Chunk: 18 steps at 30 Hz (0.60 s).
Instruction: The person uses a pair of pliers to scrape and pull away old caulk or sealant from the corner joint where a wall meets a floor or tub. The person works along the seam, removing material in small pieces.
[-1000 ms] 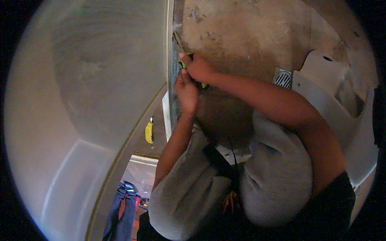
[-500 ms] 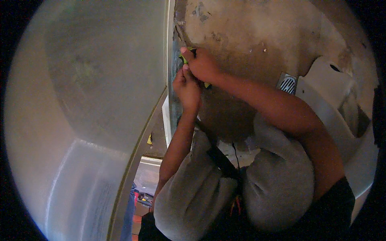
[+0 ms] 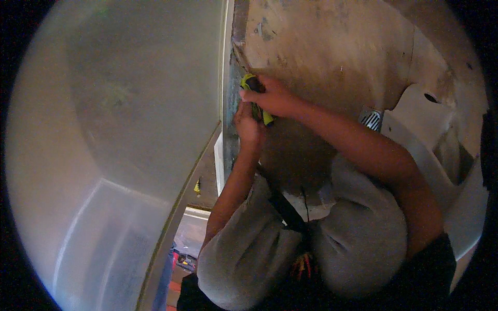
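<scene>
A yellow-green and black hand tool is gripped in my right hand. Its exact kind is partly hidden by my fingers. My left hand is closed against the tool's near side, with its fingertips partly covered. Both hands are close together over a grey strip along the floor's left edge, beside the pale frame of a large translucent panel.
A brown, stained floor spreads ahead and to the right. A metal drain grate lies beside a curved pale sheet. A small yellow-and-black object rests behind the panel's edge. My knees are bent below.
The tool and both hands have come slightly nearer and to the right in the picture. More of the tool shows now. My left fingers have shifted lower along it. The whole view has shifted a little.
</scene>
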Each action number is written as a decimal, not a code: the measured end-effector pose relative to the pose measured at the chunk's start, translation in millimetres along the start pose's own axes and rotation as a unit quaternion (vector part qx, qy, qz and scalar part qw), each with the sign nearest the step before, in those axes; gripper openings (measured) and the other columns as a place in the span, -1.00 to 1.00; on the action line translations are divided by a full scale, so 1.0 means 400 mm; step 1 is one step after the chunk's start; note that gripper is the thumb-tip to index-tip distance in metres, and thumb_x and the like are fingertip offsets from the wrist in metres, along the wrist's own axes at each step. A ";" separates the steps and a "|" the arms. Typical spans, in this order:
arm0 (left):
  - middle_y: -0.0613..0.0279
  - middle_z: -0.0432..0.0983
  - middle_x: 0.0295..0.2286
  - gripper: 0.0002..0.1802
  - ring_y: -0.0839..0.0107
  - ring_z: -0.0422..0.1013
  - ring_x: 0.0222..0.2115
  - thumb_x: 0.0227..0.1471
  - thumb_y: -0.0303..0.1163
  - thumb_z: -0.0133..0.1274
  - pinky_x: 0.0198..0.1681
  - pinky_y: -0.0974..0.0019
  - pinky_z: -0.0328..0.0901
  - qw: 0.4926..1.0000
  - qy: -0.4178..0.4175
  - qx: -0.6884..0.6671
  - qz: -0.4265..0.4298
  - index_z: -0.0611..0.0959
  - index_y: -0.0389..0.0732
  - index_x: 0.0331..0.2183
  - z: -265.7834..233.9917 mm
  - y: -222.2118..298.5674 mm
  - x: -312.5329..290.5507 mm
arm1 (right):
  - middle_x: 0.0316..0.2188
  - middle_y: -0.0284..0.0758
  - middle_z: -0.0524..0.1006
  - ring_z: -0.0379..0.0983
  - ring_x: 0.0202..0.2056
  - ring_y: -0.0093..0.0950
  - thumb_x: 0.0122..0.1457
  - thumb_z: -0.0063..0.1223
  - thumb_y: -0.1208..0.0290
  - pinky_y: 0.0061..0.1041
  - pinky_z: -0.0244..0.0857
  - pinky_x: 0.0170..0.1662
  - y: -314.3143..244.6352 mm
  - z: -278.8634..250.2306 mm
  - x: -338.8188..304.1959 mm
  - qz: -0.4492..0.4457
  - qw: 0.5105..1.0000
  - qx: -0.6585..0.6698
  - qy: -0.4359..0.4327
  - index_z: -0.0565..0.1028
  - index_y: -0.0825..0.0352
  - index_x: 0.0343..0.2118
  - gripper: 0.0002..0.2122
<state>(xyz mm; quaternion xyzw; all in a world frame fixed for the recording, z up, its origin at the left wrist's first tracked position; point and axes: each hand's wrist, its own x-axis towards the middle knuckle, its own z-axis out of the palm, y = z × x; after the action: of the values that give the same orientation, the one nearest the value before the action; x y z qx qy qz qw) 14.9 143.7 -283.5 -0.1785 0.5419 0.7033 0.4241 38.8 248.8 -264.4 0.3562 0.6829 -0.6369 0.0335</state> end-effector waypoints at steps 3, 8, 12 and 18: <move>0.38 0.37 -0.38 -0.74 0.58 0.31 -0.50 0.12 -0.18 -0.24 -0.53 0.47 0.22 0.996 0.001 -0.034 -0.086 0.39 -0.08 -0.22 -0.023 0.001 -0.008 | -0.39 -0.18 0.49 0.40 -0.30 -0.39 0.06 -0.04 0.09 -0.36 0.25 -0.23 -0.020 0.008 -0.042 0.053 0.998 0.020 -0.005 0.45 0.37 -0.30 -0.63; 0.32 0.35 -0.32 -0.65 0.49 0.30 -0.43 0.09 -0.05 -0.25 -0.51 0.41 0.23 0.994 -0.028 -0.067 -0.080 0.34 -0.04 -0.17 -0.024 0.015 -0.027 | -0.33 -0.14 0.49 0.40 -0.25 -0.33 0.06 -0.07 0.09 -0.36 0.25 -0.20 -0.074 0.044 -0.032 0.201 0.977 0.010 -0.064 0.44 0.38 -0.26 -0.61; 0.28 0.30 -0.23 -0.52 0.40 0.31 -0.36 0.03 0.04 -0.17 -0.48 0.33 0.26 0.986 -0.102 0.020 -0.134 0.32 -0.09 -0.13 -0.027 0.086 -0.076 | -0.40 -0.15 0.50 0.43 -0.39 -0.27 0.06 -0.10 0.05 -0.34 0.28 -0.28 -0.082 0.039 -0.019 0.161 0.982 -0.096 0.000 0.45 0.41 -0.32 -0.58; 0.13 0.24 -0.15 -0.16 0.31 0.27 -0.22 -0.12 0.01 0.08 -0.25 0.19 0.28 0.968 -0.097 0.217 -0.074 0.10 -0.26 0.02 -0.005 0.129 -0.120 | -0.60 -0.31 0.44 0.36 -0.61 -0.45 0.07 -0.13 -0.06 -0.44 0.26 -0.48 -0.047 0.011 -0.001 0.215 0.971 0.099 -0.030 0.42 0.35 -0.49 -0.55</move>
<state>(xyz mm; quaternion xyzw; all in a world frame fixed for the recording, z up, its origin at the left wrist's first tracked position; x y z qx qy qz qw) 1.5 119.7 -218.6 -0.0526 0.6231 0.5492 0.5544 27.4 245.7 -249.0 0.4765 0.5224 -0.6900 0.1545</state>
